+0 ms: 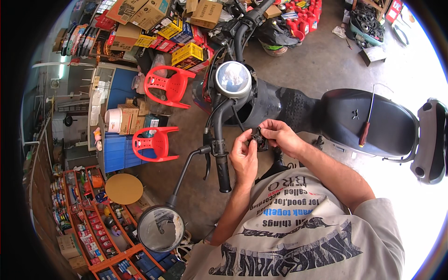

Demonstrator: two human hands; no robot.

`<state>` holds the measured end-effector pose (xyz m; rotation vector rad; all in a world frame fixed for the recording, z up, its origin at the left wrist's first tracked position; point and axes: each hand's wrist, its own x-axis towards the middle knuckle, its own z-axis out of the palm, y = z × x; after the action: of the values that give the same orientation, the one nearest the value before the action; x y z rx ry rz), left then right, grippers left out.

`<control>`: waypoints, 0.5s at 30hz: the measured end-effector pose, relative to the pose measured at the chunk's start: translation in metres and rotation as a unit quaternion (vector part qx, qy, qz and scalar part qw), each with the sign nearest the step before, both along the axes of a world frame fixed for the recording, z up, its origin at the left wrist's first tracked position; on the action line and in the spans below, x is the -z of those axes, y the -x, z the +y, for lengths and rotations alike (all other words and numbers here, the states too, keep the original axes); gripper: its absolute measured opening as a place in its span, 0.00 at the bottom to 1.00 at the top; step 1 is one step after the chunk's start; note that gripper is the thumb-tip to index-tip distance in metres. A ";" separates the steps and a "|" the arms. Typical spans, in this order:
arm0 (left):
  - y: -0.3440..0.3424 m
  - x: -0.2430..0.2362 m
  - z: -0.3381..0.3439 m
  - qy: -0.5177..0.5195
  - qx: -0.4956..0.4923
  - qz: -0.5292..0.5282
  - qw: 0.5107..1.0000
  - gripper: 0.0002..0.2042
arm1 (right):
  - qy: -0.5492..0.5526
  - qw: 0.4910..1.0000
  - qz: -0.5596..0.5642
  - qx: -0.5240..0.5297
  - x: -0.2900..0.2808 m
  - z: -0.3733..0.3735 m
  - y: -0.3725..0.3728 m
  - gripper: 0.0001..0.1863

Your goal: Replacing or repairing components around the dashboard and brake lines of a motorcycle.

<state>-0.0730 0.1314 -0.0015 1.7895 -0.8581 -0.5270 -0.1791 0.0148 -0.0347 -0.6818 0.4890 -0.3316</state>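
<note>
A small dark part (258,136), perhaps a handlebar switch housing, sits between my two hands in front of my shirt. My left hand (244,156) grips it from the left with thumb and fingers. From the other side my right hand (279,134) pinches its upper edge. A black cable (237,116) runs from beside the round gauge (233,79) down toward the part. The scooter's near handlebar grip (223,175) is left of my hands, with a brake lever (206,165) beside it. The part's inner side is too small to make out.
On the black seat (368,114) lies a screwdriver (367,126). A round mirror (161,228) juts out at lower left. Beyond the handlebar stand two red plastic chairs (161,144), stacked cartons (186,56) and an orange shelf rack (91,228). Red bottles (303,21) stand at the back.
</note>
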 end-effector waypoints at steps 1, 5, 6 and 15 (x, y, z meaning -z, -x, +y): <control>0.001 -0.001 -0.001 -0.001 0.004 -0.001 1.000 0.17 | -0.002 1.000 0.011 0.007 0.001 0.000 0.000 0.05; 0.004 -0.003 -0.004 -0.004 0.024 -0.029 0.999 0.20 | -0.025 0.999 0.036 0.031 0.003 -0.001 -0.004 0.04; 0.005 -0.004 -0.004 -0.004 0.024 -0.029 0.999 0.20 | -0.048 0.997 0.045 0.034 0.004 -0.002 -0.006 0.04; 0.006 -0.012 -0.013 -0.010 0.035 -0.041 0.999 0.23 | -0.157 0.986 0.056 0.013 -0.007 -0.009 -0.009 0.06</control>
<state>-0.0794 0.1183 0.0105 1.8144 -0.9776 -0.5114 -0.1699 0.0054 -0.0280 -0.3894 0.6423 -0.2354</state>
